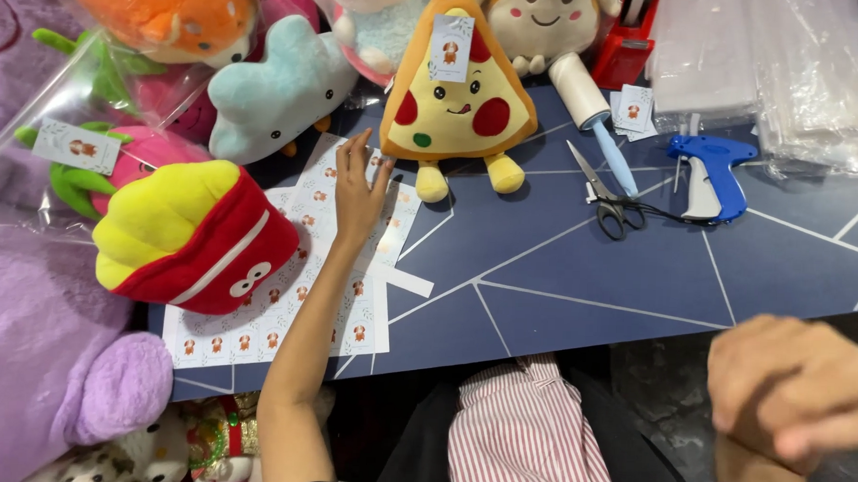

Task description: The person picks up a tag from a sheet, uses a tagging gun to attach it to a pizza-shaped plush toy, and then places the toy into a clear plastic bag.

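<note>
Head view: I look down on a dark blue table crossed with white lines, plush toys crowded along its left and far edges.
Step in hand: my left hand lies with fingers spread on the sheet of small tags; I judge that pressing the sheet flat and lifting one tag along its cut line, not dragging across the rows, is the clean way.
Left grip: open, fingertips resting on the paper, nothing held.
Right grip: my right hand hangs loosely curled off the near table edge, well apart from the sheet; I cannot tell whether it holds anything.
Tag sheet: large white rectangle printed with rows of small orange-brown figures, flat on the table, partly under the red and yellow fries plush.
Clear bags: a stack of transparent sleeves at the far right corner; another clear bag wraps the pink plush at left, bearing a pale rectangular tag.
Pizza plush: upright beyond my left hand, a pale card tag hanging at its tip.
Loose tags: a few small white cards beside the lint roller.
Tools: blue tagging gun and black-handled scissors, just beside each other.
</note>
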